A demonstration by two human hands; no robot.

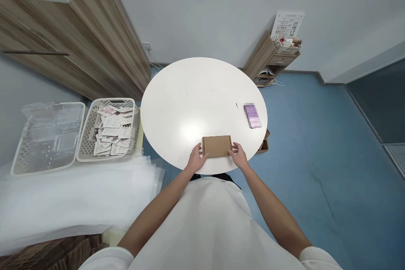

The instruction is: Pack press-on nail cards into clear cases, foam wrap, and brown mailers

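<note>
A flat brown cardboard box [217, 146] lies at the near edge of the white oval table [202, 93], its long side running left to right. At its left end is my left hand [196, 159], thumb on the near corner and fingers curled along the side. My right hand [239, 156] grips the opposite end in the same way. The box looks closed, and its contents are hidden. A purple and pink item [252, 115], blurred into blocks, rests on the table to the right.
Left of the table stand a white basket of printed cards [112, 128] and a basket of clear plastic packaging [50, 139]. White sheets [79, 194] are stacked nearer me. A small wooden cabinet [268, 59] stands by the wall, and open cardboard boxes [264, 145] sit beside the table.
</note>
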